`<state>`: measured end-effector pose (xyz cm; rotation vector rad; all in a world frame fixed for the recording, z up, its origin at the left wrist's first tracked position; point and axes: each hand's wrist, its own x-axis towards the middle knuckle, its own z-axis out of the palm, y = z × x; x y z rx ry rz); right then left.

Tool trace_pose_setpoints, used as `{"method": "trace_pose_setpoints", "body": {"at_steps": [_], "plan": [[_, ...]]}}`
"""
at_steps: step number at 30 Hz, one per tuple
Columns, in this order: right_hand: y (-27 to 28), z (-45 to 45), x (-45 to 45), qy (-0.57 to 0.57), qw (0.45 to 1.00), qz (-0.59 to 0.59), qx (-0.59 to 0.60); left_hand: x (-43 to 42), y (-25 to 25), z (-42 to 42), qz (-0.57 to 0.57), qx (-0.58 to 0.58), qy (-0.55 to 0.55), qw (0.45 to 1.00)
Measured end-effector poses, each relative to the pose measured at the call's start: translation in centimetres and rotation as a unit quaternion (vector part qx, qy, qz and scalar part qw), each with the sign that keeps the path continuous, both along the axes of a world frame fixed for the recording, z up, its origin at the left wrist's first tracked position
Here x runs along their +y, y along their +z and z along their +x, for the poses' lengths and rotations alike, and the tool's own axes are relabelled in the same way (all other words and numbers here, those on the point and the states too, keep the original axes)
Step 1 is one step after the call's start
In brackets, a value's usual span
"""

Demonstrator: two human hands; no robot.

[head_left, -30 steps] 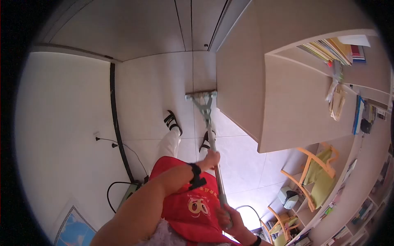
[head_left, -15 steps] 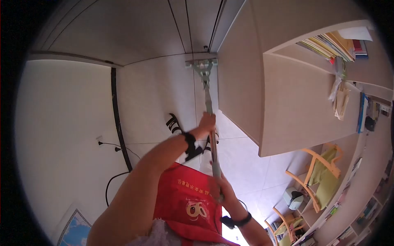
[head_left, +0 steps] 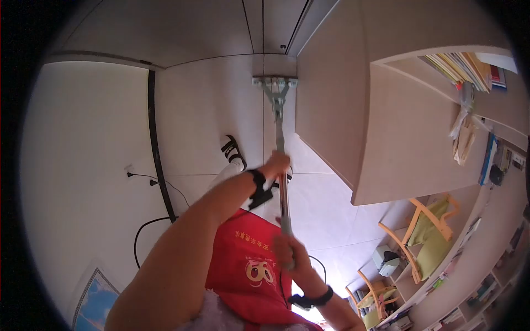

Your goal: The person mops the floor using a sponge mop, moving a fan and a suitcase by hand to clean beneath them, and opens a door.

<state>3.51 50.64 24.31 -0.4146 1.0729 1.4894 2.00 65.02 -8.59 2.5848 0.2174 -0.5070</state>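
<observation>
A long-handled mop [head_left: 279, 124] reaches away from me, its flat head lying on the tiled floor [head_left: 204, 105] beside the side panel of a cabinet. My left hand [head_left: 277, 163] is wrapped round the middle of the pole, with a black band on the wrist. Nearer my body, my right hand [head_left: 291, 254] grips the pole's end; a black band circles that wrist too. Below my arms hangs a red apron [head_left: 243, 259] with a printed figure. One sandal [head_left: 232, 150] shows left of the pole; the other is partly hidden behind it.
The cabinet [head_left: 328, 105] stands close on the right, with books and papers on its shelf. Wooden chairs with green seats [head_left: 433, 256] are at the lower right. A white wall [head_left: 94, 160] with plugs and cables runs along the left. Grey doors [head_left: 204, 33] stand ahead.
The mop head has moved forward across the floor from a second ago, and both hands have moved forward with the pole. Over the last half second the mop head is slightly farther from the doors.
</observation>
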Motion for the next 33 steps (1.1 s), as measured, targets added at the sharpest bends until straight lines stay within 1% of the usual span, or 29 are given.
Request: {"method": "trace_pose_setpoints", "body": {"at_steps": [1,2,3,4,5,6,8,9,11,12,13,14,15,17,18,19,20,21,22,23,24,25,26,27,28,29,30,32,33], "plan": [[0.5,-0.9,-2.6,0.07,0.996,-0.053,0.028,-2.3,2.4,-1.2,0.008,-0.006,-0.018,1.0],[2.1,-1.6,-4.1,0.059,0.997,-0.054,0.022,-4.5,5.1,-2.3,0.016,-0.012,-0.036,0.999],[3.8,-1.8,-5.5,0.128,0.988,-0.087,0.026,-8.0,4.9,-3.8,0.01,-0.007,-0.031,0.999],[4.9,-2.2,-7.0,0.05,0.982,-0.116,0.138,-11.5,4.6,-5.4,0.004,-0.002,-0.026,1.0],[6.4,-2.4,-8.3,0.057,0.965,-0.168,0.195,-14.0,6.7,-6.4,0.016,-0.01,-0.013,1.0],[8.1,-2.4,-8.8,0.066,0.949,-0.213,0.223,-16.0,8.1,-7.2,0.008,-0.005,-0.02,1.0],[9.3,-3.1,-13.0,0.065,0.957,-0.177,0.218,-19.2,10.2,-8.0,-0.046,0.059,-0.079,0.994],[9.9,-3.5,-13.8,0.062,0.961,-0.159,0.216,-20.0,11.3,-8.1,-0.068,0.092,-0.118,0.986],[10.5,-4.1,-14.1,0.204,0.933,-0.272,0.119,-20.7,12.8,-7.7,-0.097,0.156,-0.176,0.967],[11.0,-4.3,-13.8,0.278,0.902,-0.323,0.072,-20.6,13.4,-7.4,-0.1,0.181,-0.189,0.96],[11.7,-4.0,-13.5,0.318,0.888,-0.329,0.057,-20.3,13.9,-7.0,-0.102,0.203,-0.186,0.956],[12.2,-3.6,-12.7,0.338,0.888,-0.307,0.052,-19.9,14.3,-6.8,-0.102,0.217,-0.165,0.957],[12.5,-3.2,-12.0,0.355,0.889,-0.285,0.044,-19.4,14.5,-6.5,-0.108,0.232,-0.124,0.959],[13.0,-2.6,-10.1,0.392,0.889,-0.237,0.018,-18.0,14.7,-6.9,-0.167,0.241,0.058,0.954],[13.2,-2.3,-8.9,0.412,0.887,-0.209,-0.005,-16.1,15.1,-7.0,-0.191,0.241,0.15,0.94],[13.1,-2.0,-7.3,0.431,0.884,-0.178,-0.039,-14.5,15.9,-6.4,-0.24,0.269,0.391,0.847],[12.8,-1.6,-5.2,0.45,0.879,-0.137,-0.082,-12.1,17.4,-5.7,-0.261,0.206,0.628,0.703],[12.4,-1.2,-3.3,0.457,0.876,-0.103,-0.118,-9.7,15.8,-6.7,-0.265,0.164,0.507,0.804],[11.6,-1.1,-1.4,0.455,0.876,-0.069,-0.147,-7.1,15.1,-7.1,-0.269,0.122,0.491,0.82],[9.8,-0.8,-0.3,0.313,0.947,-0.069,-0.021,-4.4,14.1,-7.4,-0.254,0.112,0.468,0.839],[7.8,-0.7,1.1,0.355,0.933,-0.021,-0.055,-1.3,12.5,-7.6,-0.192,0.122,0.374,0.899],[6.8,-0.9,3.9,0.343,0.93,0.051,-0.127,2.1,11.1,-8.0,-0.088,0.14,0.237,0.957],[4.5,-1.1,5.8,0.325,0.942,0.045,-0.067,5.4,9.7,-8.4,-0.037,0.174,0.151,0.972],[3.1,-1.2,8.1,0.371,0.92,0.048,-0.118,5.8,3.3,-10.1,-0.195,0.105,0.429,0.876],[1.5,-1.4,10.8,0.36,0.923,0.095,-0.094,6.0,-3.2,-11.8,-0.322,-0.072,0.646,0.688],[-0.1,-1.7,13.1,0.362,0.918,0.116,-0.108,11.3,1.5,-11.3,-0.419,-0.012,0.728,0.542],[-1.6,-2.0,15.0,0.365,0.913,0.134,-0.122,16.7,6.6,-10.8,-0.469,0.034,0.805,0.362],[-4.5,-2.3,17.7,0.36,0.927,0.087,-0.053,20.1,4.0,-12.9,-0.5,-0.003,0.725,0.474],[-4.8,-2.4,19.3,0.338,0.937,0.08,-0.026,21.7,5.6,-12.7,-0.497,0.01,0.746,0.443]]}}
